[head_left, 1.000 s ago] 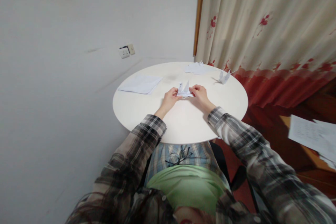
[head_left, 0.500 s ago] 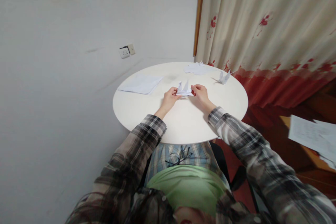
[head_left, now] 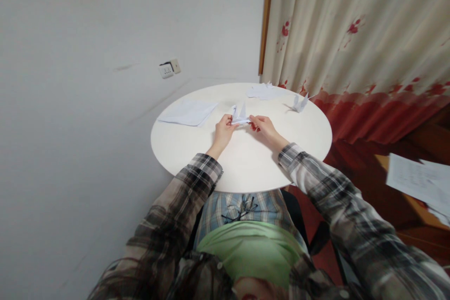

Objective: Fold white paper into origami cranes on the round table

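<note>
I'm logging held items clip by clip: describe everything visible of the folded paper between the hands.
The folded paper is white and thin-looking, with two pointed flaps standing up from a narrow base. The left hand pinches its left end, the right hand its right. It is held over the round table; contact with it is unclear, and fine creases are too small to tell.

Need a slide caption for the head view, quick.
Left hand and right hand hold a folded white paper between them at a round white table.

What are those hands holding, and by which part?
A folded white paper piece: the left hand grips its left end, and the right hand pinches its right end, with an upright point between.
</note>
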Available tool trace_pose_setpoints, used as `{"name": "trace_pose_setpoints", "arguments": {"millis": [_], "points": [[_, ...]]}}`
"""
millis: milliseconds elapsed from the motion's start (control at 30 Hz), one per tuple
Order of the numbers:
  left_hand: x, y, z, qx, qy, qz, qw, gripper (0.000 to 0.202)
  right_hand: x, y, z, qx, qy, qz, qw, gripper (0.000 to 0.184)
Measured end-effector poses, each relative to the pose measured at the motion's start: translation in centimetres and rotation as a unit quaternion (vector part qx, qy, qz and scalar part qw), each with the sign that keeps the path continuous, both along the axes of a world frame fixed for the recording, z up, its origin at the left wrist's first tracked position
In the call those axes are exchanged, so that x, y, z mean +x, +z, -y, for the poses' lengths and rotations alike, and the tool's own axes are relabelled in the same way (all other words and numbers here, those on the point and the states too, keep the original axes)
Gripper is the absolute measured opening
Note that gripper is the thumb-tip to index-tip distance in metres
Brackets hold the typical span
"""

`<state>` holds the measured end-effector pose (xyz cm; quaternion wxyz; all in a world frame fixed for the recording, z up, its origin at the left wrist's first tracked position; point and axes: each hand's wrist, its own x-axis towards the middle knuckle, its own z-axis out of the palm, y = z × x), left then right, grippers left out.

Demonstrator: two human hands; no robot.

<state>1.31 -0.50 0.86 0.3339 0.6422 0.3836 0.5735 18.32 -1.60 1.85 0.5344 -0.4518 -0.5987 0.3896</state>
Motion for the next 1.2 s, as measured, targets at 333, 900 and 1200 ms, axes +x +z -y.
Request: {"name": "trace_pose_setpoints", "arguments": {"millis": [333,900,1200], "points": [[0.0,-0.2,-0.4,-0.008,0.004,0.012,1.000,0.025,0.1,0.2,-0.5,0.032,-0.034,-0.027,0.999,0.017],[0.4,-0.1,0.4,-0.054,-0.097,0.007,0.994,0.028,0.3,0.1,-0.6,0.062,-0.101,0.019,0.993,0.014],[0.6,-0.1,0.7,-0.035,-0.096,-0.048,0.994,0.024,0.1,0.0,-0.7,0.030,-0.117,-0.001,0.993,0.016]]}}
